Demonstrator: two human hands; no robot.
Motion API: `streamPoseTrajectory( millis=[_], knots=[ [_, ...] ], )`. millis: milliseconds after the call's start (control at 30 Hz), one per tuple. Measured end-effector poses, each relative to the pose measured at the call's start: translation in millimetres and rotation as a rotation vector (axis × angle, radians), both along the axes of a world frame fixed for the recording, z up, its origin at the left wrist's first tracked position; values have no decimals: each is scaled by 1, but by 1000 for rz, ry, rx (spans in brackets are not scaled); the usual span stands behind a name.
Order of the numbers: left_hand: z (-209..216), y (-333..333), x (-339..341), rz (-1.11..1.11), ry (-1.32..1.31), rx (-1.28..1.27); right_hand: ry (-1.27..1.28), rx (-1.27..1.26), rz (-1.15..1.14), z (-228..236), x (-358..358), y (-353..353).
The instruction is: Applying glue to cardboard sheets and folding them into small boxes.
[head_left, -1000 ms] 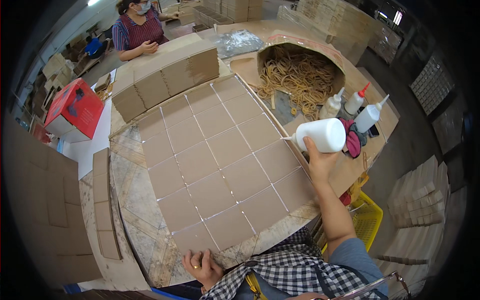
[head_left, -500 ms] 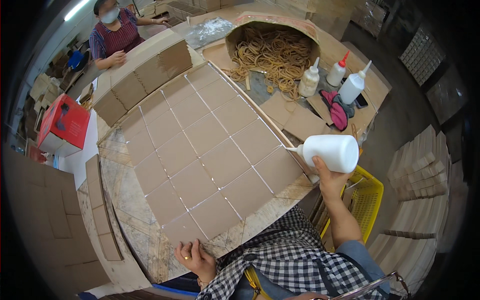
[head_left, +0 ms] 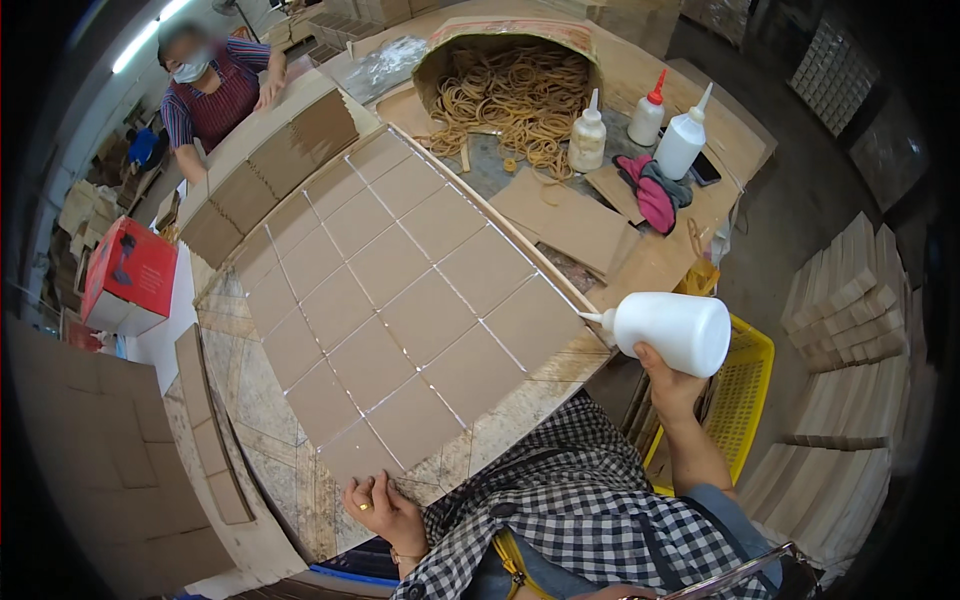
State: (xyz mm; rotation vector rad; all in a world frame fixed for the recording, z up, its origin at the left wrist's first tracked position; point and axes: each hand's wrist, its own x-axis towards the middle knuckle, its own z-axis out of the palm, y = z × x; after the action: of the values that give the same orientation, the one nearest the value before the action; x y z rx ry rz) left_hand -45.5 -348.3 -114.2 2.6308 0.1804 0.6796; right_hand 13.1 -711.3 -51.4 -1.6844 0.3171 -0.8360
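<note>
My right hand grips a white squeeze bottle, tilted sideways. Its nozzle points left and sits at the near right corner of a grid of brown cardboard pieces. White glue lines run along the seams between the pieces and along the far right edge, beside a wooden strip. At the grid's near left corner rests my left hand, its fingers curled at the cardboard edge and a ring on one finger. Whether those fingertips pinch anything I cannot make out.
A sack spills rubber bands beyond the board. Nearby stand several glue bottles and a pink-grey cloth. Stacked cardboard lines the far left side, with a masked co-worker behind it. A yellow basket stands at right.
The bottle's nozzle has moved toward me along the right edge to the near corner, leaving a white line there. The co-worker now leans over the stack. My left hand stays at its corner.
</note>
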Motion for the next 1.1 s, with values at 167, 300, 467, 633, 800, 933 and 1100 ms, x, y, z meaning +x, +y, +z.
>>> streamPoseTrajectory(
  millis=[167, 300, 467, 633, 800, 933, 1100],
  knots=[
    [-3, 1, 0, 0, -13, -11, -19, 27, -41, 8, -16, -12],
    [-3, 1, -1, -4, -20, -2, -122, 128, -120, 8, -26, -44],
    [0, 1, 0, -12, -31, 71, -334, 868, -57, 22, -2, -87],
    [-12, 5, -1, -28, -23, 40, -517, 1115, 217, -9, 36, -133],
    [6, 12, -2, -96, 71, 56, -641, 1413, 241, -39, 100, -170],
    [19, 19, 1, -197, 126, 20, -731, 1642, 242, -46, 137, -161],
    [21, 25, 11, -200, 156, 79, -782, 1680, 188, -52, 145, -142]
  ],
)
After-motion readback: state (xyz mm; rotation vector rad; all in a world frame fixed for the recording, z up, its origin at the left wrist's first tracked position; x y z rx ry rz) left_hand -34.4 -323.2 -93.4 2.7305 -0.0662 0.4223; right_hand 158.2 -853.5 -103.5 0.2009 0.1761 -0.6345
